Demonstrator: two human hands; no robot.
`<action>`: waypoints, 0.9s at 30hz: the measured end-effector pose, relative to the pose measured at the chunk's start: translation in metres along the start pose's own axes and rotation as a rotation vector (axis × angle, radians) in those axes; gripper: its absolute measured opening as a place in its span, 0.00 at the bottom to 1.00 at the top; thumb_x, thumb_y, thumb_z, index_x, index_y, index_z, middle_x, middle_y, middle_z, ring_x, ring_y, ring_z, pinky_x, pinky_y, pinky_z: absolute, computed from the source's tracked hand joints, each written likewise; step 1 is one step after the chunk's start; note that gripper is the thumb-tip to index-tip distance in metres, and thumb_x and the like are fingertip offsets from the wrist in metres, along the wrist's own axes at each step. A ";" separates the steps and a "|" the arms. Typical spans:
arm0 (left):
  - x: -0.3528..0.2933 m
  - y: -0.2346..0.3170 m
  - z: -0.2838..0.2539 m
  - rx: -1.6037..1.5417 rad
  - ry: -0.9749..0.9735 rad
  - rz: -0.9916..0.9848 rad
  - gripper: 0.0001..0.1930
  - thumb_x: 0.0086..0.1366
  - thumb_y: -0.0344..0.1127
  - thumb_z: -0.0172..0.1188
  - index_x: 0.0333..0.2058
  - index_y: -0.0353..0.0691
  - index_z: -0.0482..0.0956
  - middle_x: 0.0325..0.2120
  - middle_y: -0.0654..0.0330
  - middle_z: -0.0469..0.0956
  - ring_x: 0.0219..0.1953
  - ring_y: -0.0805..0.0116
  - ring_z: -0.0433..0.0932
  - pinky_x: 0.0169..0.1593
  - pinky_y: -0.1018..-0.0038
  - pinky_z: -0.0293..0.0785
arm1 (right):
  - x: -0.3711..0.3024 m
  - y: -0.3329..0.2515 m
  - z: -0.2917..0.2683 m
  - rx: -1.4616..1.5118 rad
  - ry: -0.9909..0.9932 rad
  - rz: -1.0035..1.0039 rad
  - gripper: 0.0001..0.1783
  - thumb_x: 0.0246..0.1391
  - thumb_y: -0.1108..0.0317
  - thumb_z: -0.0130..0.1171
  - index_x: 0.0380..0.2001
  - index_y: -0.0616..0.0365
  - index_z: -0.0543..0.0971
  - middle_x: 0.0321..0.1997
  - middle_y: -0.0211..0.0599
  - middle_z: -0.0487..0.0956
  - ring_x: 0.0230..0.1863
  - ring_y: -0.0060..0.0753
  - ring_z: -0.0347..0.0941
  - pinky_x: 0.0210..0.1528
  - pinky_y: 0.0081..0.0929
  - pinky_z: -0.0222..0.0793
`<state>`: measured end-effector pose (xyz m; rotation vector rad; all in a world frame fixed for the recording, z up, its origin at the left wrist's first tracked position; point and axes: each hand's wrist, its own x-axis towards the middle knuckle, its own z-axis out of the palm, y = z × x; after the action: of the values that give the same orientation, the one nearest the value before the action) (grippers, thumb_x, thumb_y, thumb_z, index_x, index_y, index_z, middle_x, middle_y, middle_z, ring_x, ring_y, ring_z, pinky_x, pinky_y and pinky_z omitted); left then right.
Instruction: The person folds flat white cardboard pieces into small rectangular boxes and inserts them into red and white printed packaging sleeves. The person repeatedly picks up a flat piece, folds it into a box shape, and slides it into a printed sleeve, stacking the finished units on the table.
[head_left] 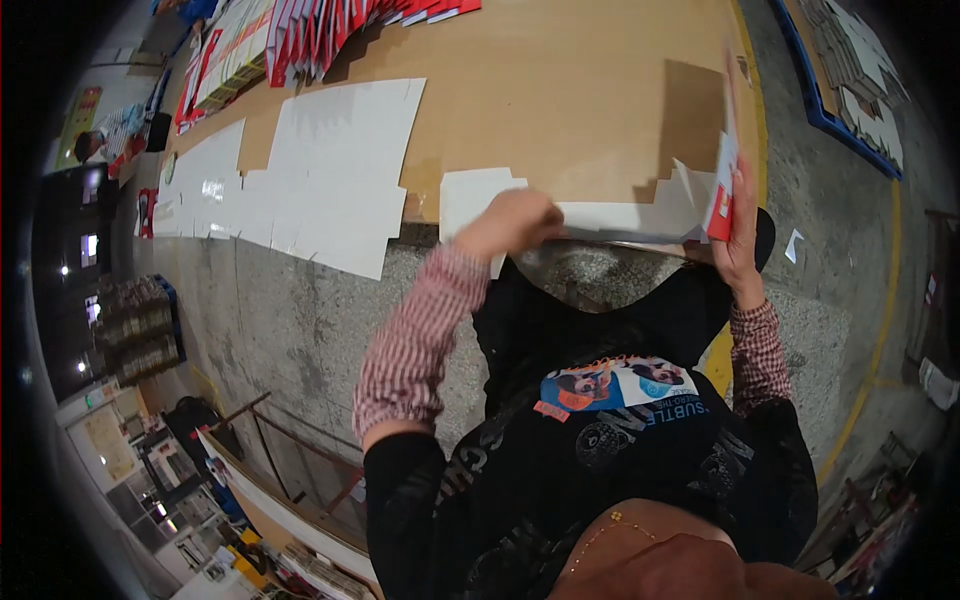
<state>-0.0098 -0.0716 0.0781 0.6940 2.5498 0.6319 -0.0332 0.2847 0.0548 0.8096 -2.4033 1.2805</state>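
In front of me, along the table's near edge, lies a white cardboard blank point(610, 216) with cut flaps. Its right panel point(722, 190) stands upright and shows red and white printing. My right hand point(742, 225) grips this panel from its outer side, the fingers pointing up along it. Over the left part of the blank is my left hand point(515, 220), its fingers curled in and slightly blurred. What those fingers hold, if anything, is hidden. To the left, flat white cardboard sheets point(340, 160) overlap and stick out past the table edge.
The brown table point(560, 90) stretches away from me. Red-and-white folded cardboard pieces point(310, 40) stand in a row at its far left. Beyond the right edge, a blue pallet point(835, 125) carries stacked cardboard. Another person point(115, 140) is at the far left. Metal rails point(290, 460) stand behind me.
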 end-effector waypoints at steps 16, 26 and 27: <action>-0.046 0.023 0.084 0.334 0.453 -0.244 0.16 0.61 0.28 0.53 0.49 0.38 0.75 0.44 0.54 0.79 0.49 0.56 0.77 0.52 0.60 0.71 | 0.038 -0.036 0.095 0.031 -0.558 -0.317 0.29 0.51 0.49 0.67 0.53 0.52 0.78 0.57 0.47 0.70 0.50 0.47 0.69 0.52 0.42 0.69; -0.107 0.007 0.083 -0.051 1.152 -0.469 0.39 0.56 0.36 0.73 0.65 0.41 0.65 0.54 0.55 0.74 0.54 0.52 0.74 0.67 0.54 0.56 | 0.028 -0.036 0.092 -0.031 -0.748 -0.375 0.32 0.53 0.43 0.64 0.56 0.49 0.78 0.61 0.43 0.68 0.50 0.45 0.68 0.53 0.41 0.68; -0.097 0.009 0.096 -0.333 1.280 -0.623 0.35 0.58 0.35 0.71 0.62 0.40 0.66 0.51 0.57 0.75 0.50 0.55 0.76 0.63 0.57 0.62 | 0.028 -0.036 0.092 -0.029 -0.753 -0.375 0.32 0.53 0.43 0.64 0.56 0.49 0.78 0.62 0.43 0.68 0.50 0.45 0.68 0.53 0.41 0.68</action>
<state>0.1173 -0.0885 0.0319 -0.9254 3.2460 1.5218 -0.0332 0.1825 0.0411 1.8944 -2.5677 0.8791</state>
